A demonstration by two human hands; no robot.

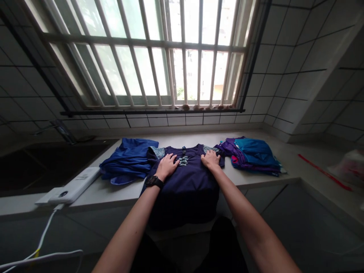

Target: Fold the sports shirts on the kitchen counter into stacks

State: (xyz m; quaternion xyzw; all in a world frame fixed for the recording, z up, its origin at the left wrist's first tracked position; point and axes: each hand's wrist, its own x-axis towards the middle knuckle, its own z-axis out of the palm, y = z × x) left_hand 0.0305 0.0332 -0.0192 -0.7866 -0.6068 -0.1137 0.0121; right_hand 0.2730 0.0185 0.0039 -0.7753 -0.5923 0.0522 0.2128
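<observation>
Nearest to us, below the navy shirt (pixel 184 185), is our dark-clothed knee (pixel 223 242), and off to the shirt's left a white cable (pixel 47 229) runs up to a white power strip (pixel 76 184). The shirt itself lies front up on the pale counter (pixel 196 134) straight ahead of us, its lower part hanging over the edge. Our left hand (pixel 168 165), with a black watch (pixel 153 181) at its wrist, rests on the shirt's upper chest, left of the neckline; it is relaxed, fingers extended over the cloth. Our right hand (pixel 211 159) lies by the shirt's right shoulder, fingers bent; we cannot tell whether it pinches any fabric. Close by the shirt's left sleeve we see a blue garment (pixel 127 159), loosely folded; close by its right sleeve, a pile of purple and teal clothes (pixel 254 151). Farther right of the shirt are a red strip (pixel 324 172) and a see-through bag (pixel 349 167). Well to the shirt's left we find a dark sink (pixel 34 155) with a faucet (pixel 64 131) at its far side. Behind the shirt rise white tiles (pixel 195 120), and above them a barred window (pixel 170 44) shows bright light.
</observation>
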